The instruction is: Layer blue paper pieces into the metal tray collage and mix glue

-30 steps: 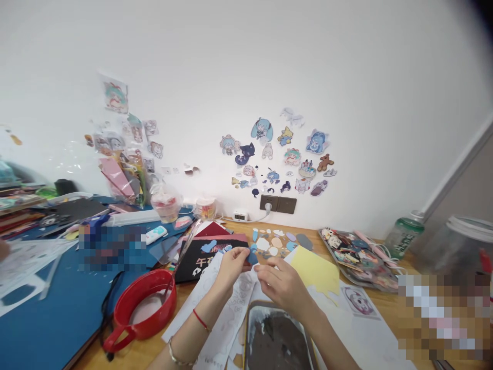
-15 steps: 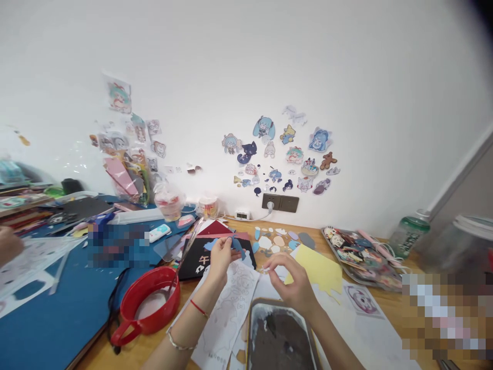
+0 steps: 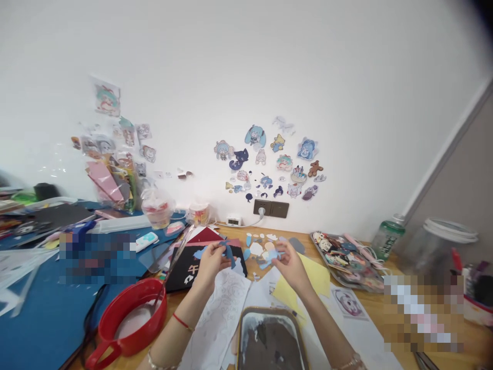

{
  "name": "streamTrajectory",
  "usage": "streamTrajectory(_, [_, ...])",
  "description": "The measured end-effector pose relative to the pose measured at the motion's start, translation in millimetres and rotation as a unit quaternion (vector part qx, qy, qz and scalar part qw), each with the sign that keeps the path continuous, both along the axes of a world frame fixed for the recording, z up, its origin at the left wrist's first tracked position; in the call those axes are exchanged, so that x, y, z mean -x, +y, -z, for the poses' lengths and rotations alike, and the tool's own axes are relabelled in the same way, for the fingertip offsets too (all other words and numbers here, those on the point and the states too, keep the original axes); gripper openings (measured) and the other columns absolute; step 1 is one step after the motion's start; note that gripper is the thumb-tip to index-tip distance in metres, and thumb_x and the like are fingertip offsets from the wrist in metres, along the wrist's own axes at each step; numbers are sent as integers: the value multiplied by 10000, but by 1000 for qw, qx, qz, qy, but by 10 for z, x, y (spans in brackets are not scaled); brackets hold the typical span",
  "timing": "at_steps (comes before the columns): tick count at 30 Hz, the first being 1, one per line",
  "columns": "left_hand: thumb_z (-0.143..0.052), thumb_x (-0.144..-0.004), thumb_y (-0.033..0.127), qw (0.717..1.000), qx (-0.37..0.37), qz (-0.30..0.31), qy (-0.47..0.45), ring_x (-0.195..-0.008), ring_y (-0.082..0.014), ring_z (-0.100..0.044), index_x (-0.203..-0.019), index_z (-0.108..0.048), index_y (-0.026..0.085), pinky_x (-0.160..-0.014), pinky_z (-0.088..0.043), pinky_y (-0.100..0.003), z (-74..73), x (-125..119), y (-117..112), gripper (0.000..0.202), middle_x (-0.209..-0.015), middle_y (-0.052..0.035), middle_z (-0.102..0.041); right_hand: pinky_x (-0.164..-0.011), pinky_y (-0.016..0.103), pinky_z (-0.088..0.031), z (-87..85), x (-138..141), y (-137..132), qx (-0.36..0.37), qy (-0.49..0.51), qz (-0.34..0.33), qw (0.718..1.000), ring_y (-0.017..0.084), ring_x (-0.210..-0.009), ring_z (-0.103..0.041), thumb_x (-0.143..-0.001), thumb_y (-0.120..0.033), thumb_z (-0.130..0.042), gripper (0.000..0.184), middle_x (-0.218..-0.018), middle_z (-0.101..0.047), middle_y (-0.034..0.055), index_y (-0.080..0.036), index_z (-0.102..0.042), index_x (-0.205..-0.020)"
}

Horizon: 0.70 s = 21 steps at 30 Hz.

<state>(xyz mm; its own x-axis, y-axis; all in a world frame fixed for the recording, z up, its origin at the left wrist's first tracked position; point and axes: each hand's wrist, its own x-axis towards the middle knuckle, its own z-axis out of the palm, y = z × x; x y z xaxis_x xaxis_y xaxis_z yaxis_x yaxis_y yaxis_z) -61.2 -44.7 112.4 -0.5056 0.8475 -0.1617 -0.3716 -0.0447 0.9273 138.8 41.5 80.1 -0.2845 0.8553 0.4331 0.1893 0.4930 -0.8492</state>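
Observation:
My left hand [image 3: 210,263] pinches a dark blue paper cutout [image 3: 228,253] above a black sheet with white characters [image 3: 188,267]. My right hand [image 3: 291,264] is closed on a small light blue paper piece [image 3: 269,257], held over the yellow paper [image 3: 314,275]. Several small cut paper shapes [image 3: 259,244] lie on the wooden desk just beyond both hands. White sheets with line drawings [image 3: 227,308] lie under my forearms.
A red bowl with a handle [image 3: 125,321] stands at the left on a blue mat [image 3: 42,318]. A dark tray [image 3: 269,339] sits near the front edge. A sticker tray [image 3: 346,254], green bottle [image 3: 387,236] and clear jar [image 3: 442,246] are at the right. Stickers cover the wall.
Both hands have moved away from me toward the loose cutouts. The right hand has picked up a light blue piece; the left still holds the dark blue cutout. The view has shifted right.

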Motion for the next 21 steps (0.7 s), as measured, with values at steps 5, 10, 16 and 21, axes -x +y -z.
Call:
streamTrajectory(5, [-510, -759, 148, 1000, 3, 5, 11, -492, -157, -641, -824, -449, 161, -487, -515, -234, -56, 21, -24, 89, -593, 21, -585, -568, 263, -482, -332, -305, 918, -44, -24, 150, 987, 98, -626, -540, -777, -226, -589, 349, -949, -536, 28, -159, -444, -1087])
streamTrajectory(10, [-573, -702, 199, 1000, -8, 2, 27, -497, -167, -641, -810, -444, 176, -475, -511, -239, -47, 49, -12, 169, -581, 31, -585, -701, 341, -493, -745, -654, 1765, -70, -76, 264, 959, 158, -827, -564, -863, -306, -509, 286, -1029, -548, 58, -148, -498, -1102])
streamTrajectory(16, [-692, -540, 329, 1000, -8, 27, 6, -445, -186, -618, -754, -415, 190, -421, -488, -258, 155, 69, 136, 377, -529, 62, -546, -785, 398, -473, -840, -946, 2223, -79, -134, 362, 919, 192, -934, -550, -861, -305, -515, 292, -1100, -536, 72, -149, -510, -1107])
streamTrajectory(21, [-702, -515, 420, 999, 7, 53, 2, -434, -188, -608, -765, -407, 201, -388, -444, -239, 285, 32, 209, 445, -501, 71, -518, -795, 404, -468, -751, -983, 2395, -74, -141, 405, 901, 196, -946, -544, -860, -306, -514, 294, -1112, -529, 74, -151, -508, -1110])
